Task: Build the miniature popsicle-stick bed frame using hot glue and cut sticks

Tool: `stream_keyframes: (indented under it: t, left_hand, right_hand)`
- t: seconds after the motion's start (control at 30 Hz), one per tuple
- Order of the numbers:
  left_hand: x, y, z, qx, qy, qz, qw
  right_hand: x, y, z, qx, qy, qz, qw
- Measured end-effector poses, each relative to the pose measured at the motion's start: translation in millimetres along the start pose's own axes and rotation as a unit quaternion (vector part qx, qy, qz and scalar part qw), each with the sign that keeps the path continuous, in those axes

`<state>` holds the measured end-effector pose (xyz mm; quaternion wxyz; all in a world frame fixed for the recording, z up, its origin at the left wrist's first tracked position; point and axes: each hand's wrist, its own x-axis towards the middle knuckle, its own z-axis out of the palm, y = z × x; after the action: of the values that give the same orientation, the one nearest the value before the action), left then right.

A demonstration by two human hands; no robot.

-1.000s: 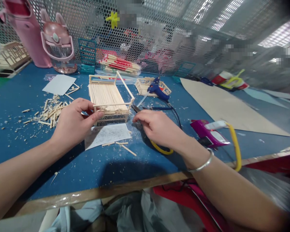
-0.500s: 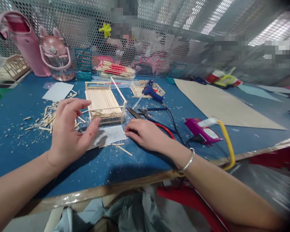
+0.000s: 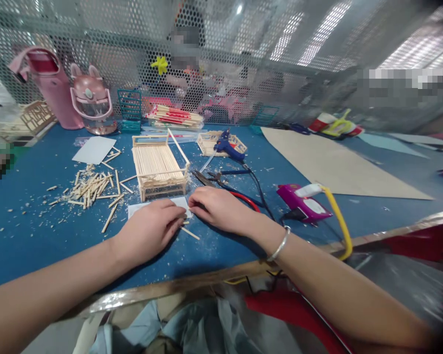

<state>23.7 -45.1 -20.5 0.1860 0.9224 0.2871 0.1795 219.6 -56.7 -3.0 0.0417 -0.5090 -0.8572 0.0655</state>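
Note:
My left hand (image 3: pixel 149 228) is closed over the near side of a white paper (image 3: pixel 180 202), fingertips pressed together near loose sticks; what they hold is hidden. Facing it, my right hand (image 3: pixel 216 206) is closed in a pinch at the paper's right edge, on something too small to make out. Just beyond the paper stands a small bed-like frame of wooden sticks (image 3: pixel 158 162), with a thin stick slanting along its right side. A loose stick (image 3: pixel 190 233) lies on the blue table between my hands and the front edge.
Cut stick pieces (image 3: pixel 92 189) lie at the left, near a white card (image 3: pixel 94 150). Pliers (image 3: pixel 203 178), a blue glue gun (image 3: pixel 229 146) and a purple tool (image 3: pixel 304 202) with a yellow handle sit right of the frame. Pink bottles (image 3: pixel 59 101) stand behind.
My left hand has come down and rightward from above the paper, and its spread fingers have closed. My right hand stays at the paper's edge. The camera view has shifted slightly.

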Motion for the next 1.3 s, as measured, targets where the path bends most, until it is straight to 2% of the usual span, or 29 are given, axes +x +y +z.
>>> stream_keyframes:
  t: [0.1, 0.23, 0.43, 0.67, 0.73, 0.8, 0.9, 0.97, 1.03, 1.1, 1.2, 1.3]
  left_hand:
    - [15.8, 6.8, 0.0, 0.046, -0.034, -0.076, 0.995]
    - [34.6, 11.9, 4.7, 0.071, -0.060, -0.110, 0.990]
    - [39.1, 8.6, 8.6, 0.060, -0.052, -0.094, 0.992]
    - [35.8, 11.5, 9.3, 0.050, -0.034, -0.109, 0.992]
    - [35.3, 11.9, 9.1, 0.028, -0.021, -0.113, 0.993]
    - [33.8, 12.8, 7.4, -0.009, 0.015, -0.110, 0.994]
    - [28.8, 15.1, 1.4, -0.057, 0.103, -0.071, 0.991]
    - [24.0, 16.3, -4.1, -0.074, 0.144, -0.022, 0.987]
    - [18.5, 16.1, -9.3, -0.096, 0.167, 0.022, 0.981]
    - [13.2, 14.3, -13.2, -0.134, 0.177, 0.035, 0.974]
    - [6.9, 10.7, -15.8, -0.215, 0.167, -0.004, 0.962]
    - [3.2, 8.5, -15.8, -0.291, 0.131, -0.040, 0.947]
  right_hand:
    - [-1.2, -1.9, -0.5, -0.015, 0.005, -0.001, 1.000]
    - [-4.4, -1.2, 2.2, -0.030, 0.023, 0.003, 0.999]
    - [-8.5, 2.4, 6.3, 0.003, 0.030, 0.013, 0.999]
    - [-15.7, 4.3, 1.6, -0.007, 0.048, -0.024, 0.999]
    - [-18.0, 5.9, -4.1, 0.023, 0.072, -0.002, 0.997]
    - [-18.2, 6.2, -10.0, 0.088, 0.100, 0.034, 0.991]
    - [-13.2, 2.3, -16.8, 0.237, 0.141, 0.065, 0.959]
    - [-7.4, -2.8, -20.0, 0.369, 0.150, 0.062, 0.915]
    - [-1.5, -8.2, -22.8, 0.492, 0.123, 0.043, 0.861]
    - [3.0, -12.5, -24.6, 0.568, 0.082, 0.022, 0.819]
    - [6.0, -15.3, -22.6, 0.614, 0.038, 0.005, 0.788]
    - [5.7, -14.8, -13.9, 0.654, 0.008, 0.003, 0.756]
